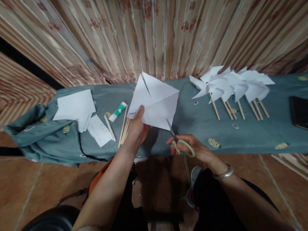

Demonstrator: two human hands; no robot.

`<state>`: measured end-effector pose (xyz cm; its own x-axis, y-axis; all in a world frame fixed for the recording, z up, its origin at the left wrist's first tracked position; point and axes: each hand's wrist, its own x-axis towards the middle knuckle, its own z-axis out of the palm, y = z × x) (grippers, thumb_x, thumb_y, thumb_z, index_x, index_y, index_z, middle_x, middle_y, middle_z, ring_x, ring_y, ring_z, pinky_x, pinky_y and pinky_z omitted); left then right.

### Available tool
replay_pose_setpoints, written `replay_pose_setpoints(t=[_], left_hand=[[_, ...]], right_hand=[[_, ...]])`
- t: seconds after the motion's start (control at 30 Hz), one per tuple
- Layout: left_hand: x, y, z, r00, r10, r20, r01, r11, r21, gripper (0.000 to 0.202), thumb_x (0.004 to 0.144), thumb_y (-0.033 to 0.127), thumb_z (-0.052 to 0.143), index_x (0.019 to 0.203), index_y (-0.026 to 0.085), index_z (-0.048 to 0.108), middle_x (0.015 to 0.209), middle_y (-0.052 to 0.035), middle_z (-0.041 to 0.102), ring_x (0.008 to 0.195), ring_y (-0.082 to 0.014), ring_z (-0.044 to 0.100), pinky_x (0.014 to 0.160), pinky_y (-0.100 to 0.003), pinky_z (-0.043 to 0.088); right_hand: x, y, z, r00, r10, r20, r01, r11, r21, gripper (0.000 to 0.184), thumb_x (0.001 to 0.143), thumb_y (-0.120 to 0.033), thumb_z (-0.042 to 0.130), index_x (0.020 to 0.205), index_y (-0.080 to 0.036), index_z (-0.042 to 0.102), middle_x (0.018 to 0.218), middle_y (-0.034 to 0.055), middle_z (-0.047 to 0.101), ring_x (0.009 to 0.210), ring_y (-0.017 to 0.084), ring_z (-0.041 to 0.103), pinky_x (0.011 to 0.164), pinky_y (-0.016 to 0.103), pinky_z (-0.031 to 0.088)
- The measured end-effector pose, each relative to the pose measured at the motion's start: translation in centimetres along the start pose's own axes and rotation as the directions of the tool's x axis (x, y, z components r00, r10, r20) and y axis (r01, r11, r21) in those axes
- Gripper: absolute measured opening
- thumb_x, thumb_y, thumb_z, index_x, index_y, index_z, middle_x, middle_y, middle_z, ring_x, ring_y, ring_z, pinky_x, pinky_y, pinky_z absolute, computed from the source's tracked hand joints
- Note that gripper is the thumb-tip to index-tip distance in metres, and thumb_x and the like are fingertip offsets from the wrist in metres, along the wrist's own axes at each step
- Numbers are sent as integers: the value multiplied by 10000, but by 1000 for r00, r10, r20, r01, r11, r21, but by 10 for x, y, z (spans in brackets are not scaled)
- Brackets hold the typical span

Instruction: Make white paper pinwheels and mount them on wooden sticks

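My left hand (139, 125) pinches a square of white paper (159, 99) by its left side, thumb on top. The square is turned corner-up, with a slit running in from its top corner and faint crease lines. In my right hand (187, 146) is a pair of scissors (183, 147) with light green handles, fingers through the loops. Their blades meet the paper at its lower corner. Below the left part of the paper, several thin wooden sticks (123, 130) lie on the cloth, partly hidden by my left hand and forearm.
Finished paper pinwheels (207, 84) on sticks lie overlapping on the green cloth (193, 130) at right. A dark phone (305, 113) is farther right. To the left are a glue stick (118, 111), a white pen (110, 127), a note (99, 130) and white paper sheets (74, 104). A curtain (147, 33) hangs behind.
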<state>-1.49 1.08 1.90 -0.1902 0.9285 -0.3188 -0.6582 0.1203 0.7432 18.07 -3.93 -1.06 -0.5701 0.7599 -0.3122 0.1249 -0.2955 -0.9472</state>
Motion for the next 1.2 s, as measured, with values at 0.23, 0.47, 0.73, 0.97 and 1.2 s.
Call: replay_pose_setpoints(t=[0.23,0.47,0.73,0.97,1.2], left_hand=[[0,-2,-1,1000,-11,24,11,1000,-1,363,908,232,598,1265,178,563,1125,-98,723,1047,-235,690,916,-385,567],[1,-4,-1,999,7,36,-8,1000,5,412,914,230,587,1321,194,537,1199,-95,701,1099,-230,669,934,-367,562],[-1,-3,-1,1000,1,15,-2,999,41,402,898,272,625,1287,189,564,1240,-104,677,1101,-231,667,923,-369,565],[0,-1,-2,1000,-3,17,2,1000,30,353,916,251,595,1260,174,573,1190,-107,698,1033,-225,695,893,-373,580],[0,-1,-2,1000,21,19,-21,1000,19,417,888,255,638,1292,201,551,1183,-99,702,1042,-233,690,894,-365,577]], right_hand=[[1,1,1,1000,19,-17,-18,1000,19,598,710,-665,689,1004,-145,664,732,34,677,639,130,579,607,261,445],[1,0,1,1000,20,-13,-20,1000,14,616,702,-680,690,1001,-141,668,734,33,679,630,123,579,606,255,446],[1,-3,2,999,21,-34,-21,1000,-5,616,677,-682,709,971,-142,675,671,23,667,583,117,575,566,253,456],[1,-1,2,998,11,-58,-10,1000,12,565,676,-621,747,970,-141,692,630,15,659,547,111,569,521,242,448],[1,-3,3,997,22,-75,-20,999,34,522,664,-566,783,940,-129,707,605,13,644,534,112,570,510,245,447]])
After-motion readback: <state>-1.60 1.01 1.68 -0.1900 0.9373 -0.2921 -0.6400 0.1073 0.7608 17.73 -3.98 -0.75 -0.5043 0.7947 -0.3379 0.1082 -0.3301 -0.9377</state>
